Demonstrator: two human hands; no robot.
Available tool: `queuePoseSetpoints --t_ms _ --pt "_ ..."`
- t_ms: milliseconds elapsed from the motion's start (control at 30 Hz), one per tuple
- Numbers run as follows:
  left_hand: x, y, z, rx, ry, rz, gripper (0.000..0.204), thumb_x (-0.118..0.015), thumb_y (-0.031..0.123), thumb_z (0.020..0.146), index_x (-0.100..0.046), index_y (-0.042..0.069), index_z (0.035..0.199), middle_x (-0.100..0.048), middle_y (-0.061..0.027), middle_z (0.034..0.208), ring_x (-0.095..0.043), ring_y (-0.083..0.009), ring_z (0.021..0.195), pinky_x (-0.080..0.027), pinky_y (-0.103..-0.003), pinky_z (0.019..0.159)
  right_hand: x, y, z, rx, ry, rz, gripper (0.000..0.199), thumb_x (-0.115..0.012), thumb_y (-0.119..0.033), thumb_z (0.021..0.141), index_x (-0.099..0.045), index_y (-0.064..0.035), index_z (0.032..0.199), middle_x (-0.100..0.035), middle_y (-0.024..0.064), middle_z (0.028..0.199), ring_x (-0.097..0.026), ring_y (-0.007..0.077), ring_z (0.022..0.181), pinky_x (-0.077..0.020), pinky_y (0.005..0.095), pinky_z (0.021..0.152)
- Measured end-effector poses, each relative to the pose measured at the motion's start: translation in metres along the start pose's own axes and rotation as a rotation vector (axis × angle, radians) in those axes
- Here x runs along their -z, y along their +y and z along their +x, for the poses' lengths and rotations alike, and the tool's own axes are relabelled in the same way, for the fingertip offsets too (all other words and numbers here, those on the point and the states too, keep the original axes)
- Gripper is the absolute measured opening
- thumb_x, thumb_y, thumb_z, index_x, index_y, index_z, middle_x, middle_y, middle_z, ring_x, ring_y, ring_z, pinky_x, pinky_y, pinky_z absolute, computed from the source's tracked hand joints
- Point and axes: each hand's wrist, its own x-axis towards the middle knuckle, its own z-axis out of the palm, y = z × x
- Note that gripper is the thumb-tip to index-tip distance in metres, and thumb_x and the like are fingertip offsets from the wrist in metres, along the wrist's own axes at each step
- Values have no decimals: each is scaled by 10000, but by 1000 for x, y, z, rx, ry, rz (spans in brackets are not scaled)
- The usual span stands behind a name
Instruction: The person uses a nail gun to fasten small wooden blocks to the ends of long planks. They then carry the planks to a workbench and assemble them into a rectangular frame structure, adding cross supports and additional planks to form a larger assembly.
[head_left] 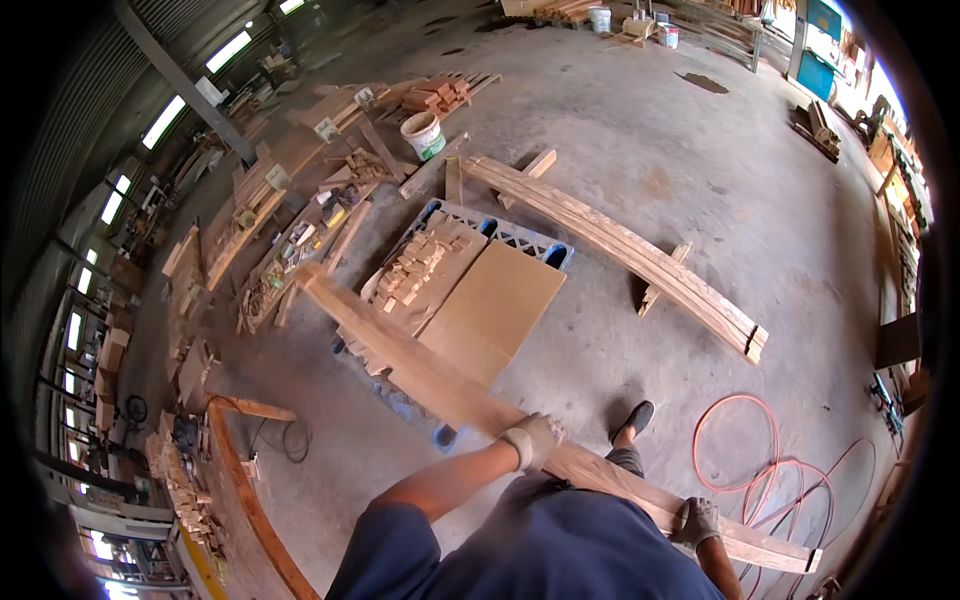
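Note:
A long wooden plank (pixel 440 375) crosses in front of my body, running from the upper left down to the lower right. My left hand (pixel 537 441), in a light work glove, is closed over it near the middle. Nearer its right end, my gloved right hand (pixel 697 521) grips the same plank. The fingers of both hands are partly hidden. Beneath the plank's left half is a blue plastic pallet (pixel 549 246), carrying a brown flat sheet (pixel 500 300) and a heap of small wood blocks (pixel 412 268).
Stacked long boards (pixel 620 245) rest on crosspieces ahead. A white bucket (pixel 423 135) stands beyond a cluttered low wooden bench (pixel 300 245) at left. An orange hose (pixel 737 398) coils on the floor at right. A wooden frame (pixel 247 480) is at lower left.

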Motion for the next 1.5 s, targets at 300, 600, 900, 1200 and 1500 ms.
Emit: queuePoseSetpoints --t_ms 300,600,900,1200,1500 --pt "136 -36 143 15 5 83 558 -722 216 741 -576 48 1252 -632 -145 1228 -579 -288 1196 -440 -395 1024 125 83 109 -13 -17 32 943 -950 -561 468 -555 -98 1190 -609 160 1168 -579 353 1131 -453 469 1002" --pt "191 -58 214 -45 -25 112 573 -725 187 752 -564 41 1282 -632 -148 1242 -592 -291 1186 -444 -396 1019 212 113 160 11 -117 -5 654 -804 -515 600 -642 -130 1104 -592 159 1181 -563 348 1149 -445 478 988" --pt "230 -147 290 -26 41 28 602 -753 180 754 -548 28 1300 -611 -181 1283 -581 -308 1225 -451 -405 1033 271 139 259 -5 -82 -89 812 -898 -618 506 -664 -179 1147 -552 127 1231 -503 324 1218 -414 492 1030" --pt "239 -242 325 -48 56 -72 639 -789 226 742 -559 51 1312 -590 -167 1319 -563 -305 1254 -438 -405 1067 352 100 316 -65 -68 -107 871 -909 -627 443 -688 -194 1166 -601 139 1208 -566 352 1185 -444 473 1026" --pt "259 -268 358 -38 13 -160 668 -809 240 724 -562 59 1318 -587 -163 1324 -550 -310 1272 -423 -414 1096 375 119 355 -63 -51 -136 1138 -911 -640 445 -535 -61 1350 -599 161 1268 -559 336 1225 -432 455 1058"
